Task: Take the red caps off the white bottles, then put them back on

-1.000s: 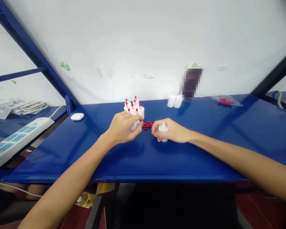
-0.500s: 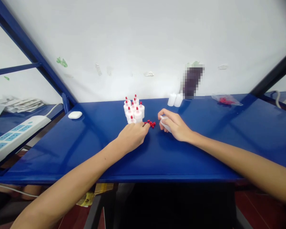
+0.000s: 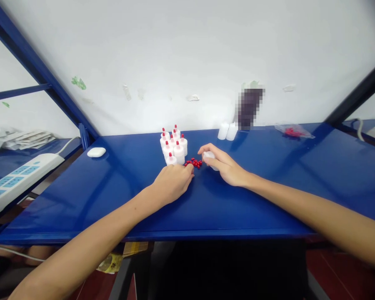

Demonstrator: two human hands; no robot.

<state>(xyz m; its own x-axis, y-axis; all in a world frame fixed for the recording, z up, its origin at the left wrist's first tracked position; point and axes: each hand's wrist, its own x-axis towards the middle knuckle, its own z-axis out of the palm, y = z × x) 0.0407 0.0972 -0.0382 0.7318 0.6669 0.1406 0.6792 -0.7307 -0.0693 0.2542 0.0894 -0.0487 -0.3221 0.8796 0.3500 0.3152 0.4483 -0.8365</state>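
Several white bottles with red tips (image 3: 178, 153) stand in a cluster on the blue table (image 3: 137, 166). My left hand (image 3: 174, 182) is closed just in front of them, beside a small pile of red caps (image 3: 195, 163); whatever its fingertips hold is too small or hidden to make out. To the right of the pile, my right hand (image 3: 225, 165) grips a white bottle (image 3: 210, 156), its fingers curled round the side. That bottle shows no red tip.
Two white bottles (image 3: 227, 131) stand near the wall. A clear bag of red pieces (image 3: 293, 131) lies at the back right. At the left are a white oval object (image 3: 96, 152) and a power strip (image 3: 18, 177).
My right hand has moved slightly left with the bottle, nearer the red caps, and the bottle has tilted differently. My left hand stays beside the pile. The whole view has shifted a little.
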